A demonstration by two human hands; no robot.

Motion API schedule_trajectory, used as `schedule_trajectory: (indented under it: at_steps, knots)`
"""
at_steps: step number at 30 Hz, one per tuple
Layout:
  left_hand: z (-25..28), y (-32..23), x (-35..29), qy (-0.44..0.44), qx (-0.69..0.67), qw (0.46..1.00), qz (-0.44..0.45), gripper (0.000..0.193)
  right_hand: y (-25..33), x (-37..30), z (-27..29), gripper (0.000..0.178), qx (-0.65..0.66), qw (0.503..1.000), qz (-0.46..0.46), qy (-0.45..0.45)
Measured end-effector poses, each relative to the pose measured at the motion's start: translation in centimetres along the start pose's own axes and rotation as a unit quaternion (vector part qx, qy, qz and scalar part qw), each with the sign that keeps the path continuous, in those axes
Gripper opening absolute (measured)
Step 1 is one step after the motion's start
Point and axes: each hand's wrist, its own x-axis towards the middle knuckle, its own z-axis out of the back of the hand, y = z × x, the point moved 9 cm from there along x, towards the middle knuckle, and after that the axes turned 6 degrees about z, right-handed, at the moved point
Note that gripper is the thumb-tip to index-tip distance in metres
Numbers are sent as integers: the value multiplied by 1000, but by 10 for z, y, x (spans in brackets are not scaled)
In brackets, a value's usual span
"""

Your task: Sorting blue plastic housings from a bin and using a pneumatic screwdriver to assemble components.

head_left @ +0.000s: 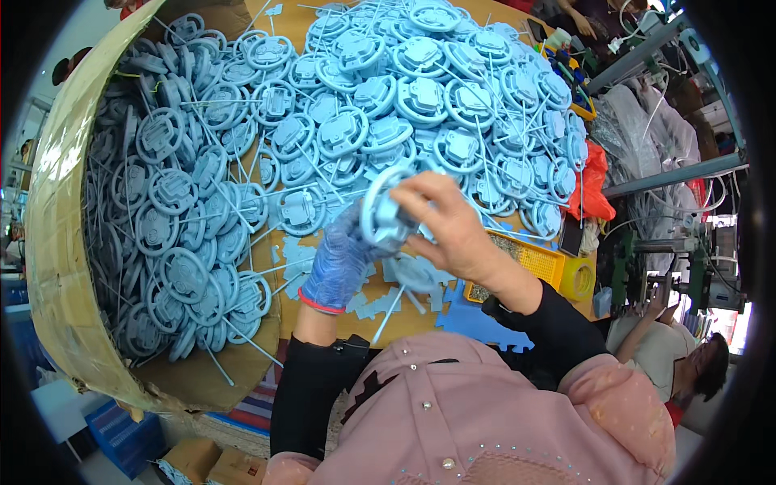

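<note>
Both forearms in black sleeves rise from the lower edge and meet over the brown tabletop (404, 323), where the left hand (339, 263), in a blue glove, and the bare right hand (453, 230) have their fingers closed together around one pale blue round plastic moulded part (386, 212), held up just above the surface. Loose pale blue plastic offcuts (396, 287) lie directly beneath it. Beyond the hands, a large heap of matching ring-shaped blue parts (323, 129) spreads across the table and into a curved cardboard wall (56, 226) on the left.

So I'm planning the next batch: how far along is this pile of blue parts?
Done: a few loose blue pieces lie near the hands. In hand: left hand, gloved, and bare right hand hold one blue ring part. Left: the big heap still on sprues.
</note>
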Motion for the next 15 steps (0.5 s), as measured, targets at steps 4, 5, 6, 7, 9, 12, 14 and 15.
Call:
schedule_trajectory:
  at_steps: [4, 5, 6, 7, 9, 12, 14, 15]
  knots:
    - [21, -3, -13, -40, 159, 986, 13, 53, 26, 12, -33, 58, 47, 995, 57, 64]
    - [19, -8, -16, -48, 189, 981, 22, 49, 24, 10, -38, 56, 78, 994, 37, 68]
    - [29, -5, -18, -47, 186, 981, 21, 49, 26, 6, -40, 56, 78, 994, 38, 71]
    - [49, 0, -25, -70, 135, 988, 10, 48, 24, 2, -34, 54, 84, 996, 16, 28]
    - [65, 7, -38, -107, 90, 990, 4, 45, 14, -29, -27, 49, 64, 997, -31, -14]
    - [113, 8, -70, -160, 7, 985, -66, 43, 20, -75, -80, 51, 119, 974, -31, 190]
    - [140, 6, -90, -185, -48, 974, -119, 43, 27, -102, -118, 52, 128, 943, -33, 306]
    - [154, 1, -100, -212, -104, 957, -169, 43, 39, -107, -130, 56, 72, 940, 40, 331]
